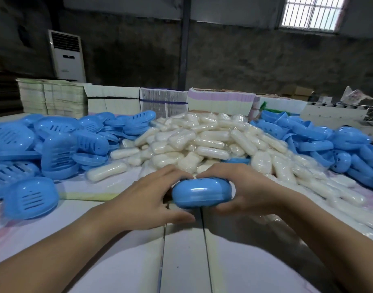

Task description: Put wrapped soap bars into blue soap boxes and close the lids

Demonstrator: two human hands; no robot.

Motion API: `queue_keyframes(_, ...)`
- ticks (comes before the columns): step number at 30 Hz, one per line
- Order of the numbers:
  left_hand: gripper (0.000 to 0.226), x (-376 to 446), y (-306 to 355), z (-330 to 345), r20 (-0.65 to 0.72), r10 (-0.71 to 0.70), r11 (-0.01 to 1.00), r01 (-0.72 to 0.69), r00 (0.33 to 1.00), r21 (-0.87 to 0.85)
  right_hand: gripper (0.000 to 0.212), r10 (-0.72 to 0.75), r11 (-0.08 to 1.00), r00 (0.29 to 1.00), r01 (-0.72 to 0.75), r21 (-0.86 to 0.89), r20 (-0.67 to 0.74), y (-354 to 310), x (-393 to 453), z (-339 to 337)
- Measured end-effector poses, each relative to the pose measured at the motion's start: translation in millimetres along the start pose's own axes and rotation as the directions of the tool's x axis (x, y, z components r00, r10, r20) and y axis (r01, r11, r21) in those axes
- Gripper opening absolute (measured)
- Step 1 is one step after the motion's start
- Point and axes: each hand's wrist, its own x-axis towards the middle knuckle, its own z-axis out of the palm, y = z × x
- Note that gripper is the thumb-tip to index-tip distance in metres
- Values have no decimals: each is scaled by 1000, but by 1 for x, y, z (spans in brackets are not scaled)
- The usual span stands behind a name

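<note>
Blue soap box [201, 194] sits squeezed between left hand [148, 199] and right hand [241, 192] above the worktop [118, 250], fingers curled around it. Uneven pressure might leave its lid unlatched, or make it slip.

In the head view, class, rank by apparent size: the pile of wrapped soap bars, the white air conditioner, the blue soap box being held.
1. Pile of wrapped soap bars
2. White air conditioner, though it stands farther off
3. Blue soap box, held by the left hand and right hand
</note>
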Motion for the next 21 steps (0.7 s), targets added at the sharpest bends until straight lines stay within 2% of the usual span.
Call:
queue_keyframes(5, 50, 2, 3, 4, -127, -10, 999, 15, 992, 40, 47, 16, 1000, 997, -15, 21, -73, 2, 0, -2)
queue_keyframes(10, 48, 0, 5, 2, -180, 8, 998, 3, 984, 65, 41, 19, 995, 994, -9, 96, -105, 1, -2, -4)
queue_keyframes(13, 50, -3, 6, 0, -199, 32, 995, -11, 979, 102, 45, 46, 969, 996, -27, 245, -71, 4, -3, -3)
queue_keyframes(16, 44, -3, 12, 0, -230, 129, 975, -81, 965, 207, 54, 86, 928, 996, -85, 363, 13, 5, -3, 0)
queue_keyframes(19, 42, -2, 20, -1, -249, 245, 930, -154, 937, 334, 52, 128, 908, 990, -140, 396, 57, 4, -1, 4)
queue_keyframes(21, 44, -1, 24, 0, -265, 288, 919, -188, 920, 346, 51, 139, 914, 989, -146, 380, 47, 3, -1, 3)
